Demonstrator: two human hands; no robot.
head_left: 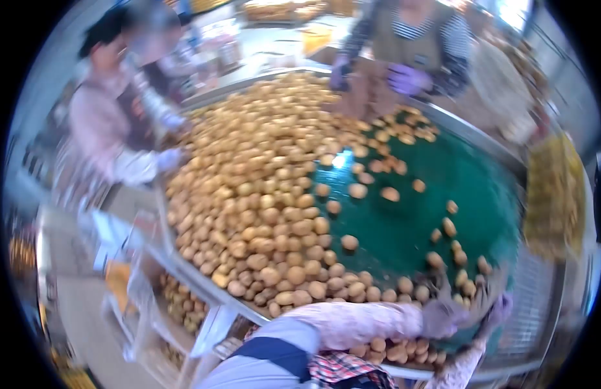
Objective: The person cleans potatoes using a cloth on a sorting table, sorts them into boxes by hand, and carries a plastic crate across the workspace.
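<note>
My left hand (444,319), in a greyish-purple glove, reaches over the near right part of the metal-rimmed sorting table (537,350). Beside it is my right hand (499,309), gloved in purple. A grey-brown, cloth-like piece (485,293) shows smeared at my fingers; both hands appear closed on it. Motion blur hides its exact kind and the finger detail. Several potatoes (461,279) lie among and just beyond my hands. A large heap of potatoes (268,194) covers the left and middle of the green table surface (404,227).
Across the table a person in purple gloves (409,79) holds a brown, sheet-like thing (365,94). At the left, another person's gloved hand (170,159) touches the heap. A yellow mesh sack (553,194) stands at the right. A plastic-lined container of potatoes (183,305) stands below left.
</note>
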